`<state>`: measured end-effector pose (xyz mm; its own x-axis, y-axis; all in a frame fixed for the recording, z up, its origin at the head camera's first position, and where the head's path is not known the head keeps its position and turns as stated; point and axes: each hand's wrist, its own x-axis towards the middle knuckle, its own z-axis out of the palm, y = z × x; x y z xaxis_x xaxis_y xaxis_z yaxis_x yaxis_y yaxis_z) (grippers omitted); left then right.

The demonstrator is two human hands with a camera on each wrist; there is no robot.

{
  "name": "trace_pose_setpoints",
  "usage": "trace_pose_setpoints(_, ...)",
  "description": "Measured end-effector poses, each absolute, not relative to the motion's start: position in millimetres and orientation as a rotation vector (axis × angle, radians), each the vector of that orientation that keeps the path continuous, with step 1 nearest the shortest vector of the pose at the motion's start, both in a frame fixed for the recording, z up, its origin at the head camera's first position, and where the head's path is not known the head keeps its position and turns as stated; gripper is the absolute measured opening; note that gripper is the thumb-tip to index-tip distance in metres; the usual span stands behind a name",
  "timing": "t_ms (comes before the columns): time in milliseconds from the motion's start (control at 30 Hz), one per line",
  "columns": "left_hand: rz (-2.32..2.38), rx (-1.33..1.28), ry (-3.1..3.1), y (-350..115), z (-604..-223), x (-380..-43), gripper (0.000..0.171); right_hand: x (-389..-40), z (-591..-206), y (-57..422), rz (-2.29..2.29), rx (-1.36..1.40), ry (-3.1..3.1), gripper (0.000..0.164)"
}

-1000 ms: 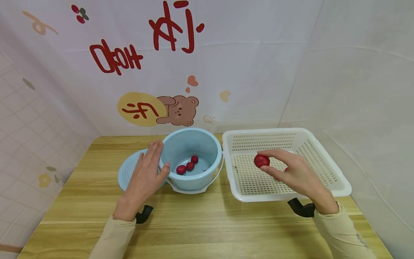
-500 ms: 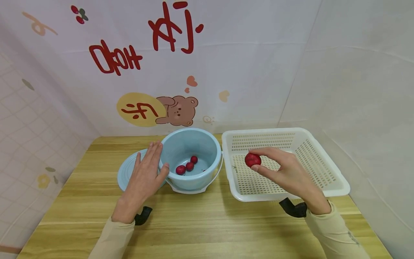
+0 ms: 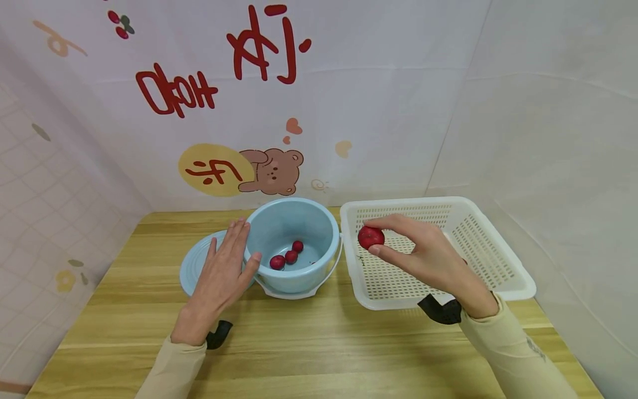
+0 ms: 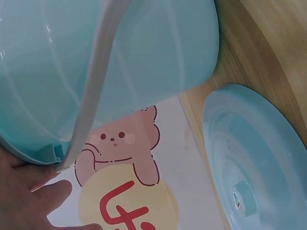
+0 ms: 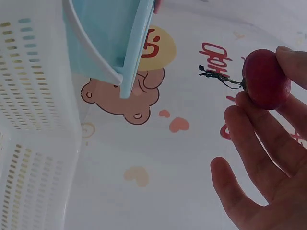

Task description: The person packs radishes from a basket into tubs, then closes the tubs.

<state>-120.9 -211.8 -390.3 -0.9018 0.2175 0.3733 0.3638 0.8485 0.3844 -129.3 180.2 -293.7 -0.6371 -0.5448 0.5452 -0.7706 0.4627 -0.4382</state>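
My right hand (image 3: 431,255) pinches a small red radish (image 3: 371,238) between thumb and fingertips, above the left part of a white plastic basket (image 3: 394,305). In the right wrist view, a wilted dark stem trails from the radish (image 5: 266,79). A light blue bucket (image 3: 294,284) stands left of the basket, with several radishes (image 3: 291,256) on its bottom. My left hand (image 3: 219,280) lies with extended fingers against the bucket's left rim; the left wrist view shows its fingers (image 4: 53,196) by the handle joint.
A round blue lid (image 3: 193,263) lies left of the bucket, partly under my left hand in the head view. The bucket's pale handle (image 3: 339,257) hangs down in front. A printed cloth wall (image 3: 389,111) rises behind the wooden table (image 3: 319,354).
My right hand has carried the radish leftward and slightly up across the basket, closer to the bucket. My left hand stays at the bucket's rim.
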Motion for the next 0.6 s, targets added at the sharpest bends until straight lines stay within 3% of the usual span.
trace_pose_setpoints(600,-0.694,-0.381,-2.704,-206.6,-393.3,-120.6,0.068,-153.0,-284.2,138.8,0.997,1.162,-2.473,0.042)
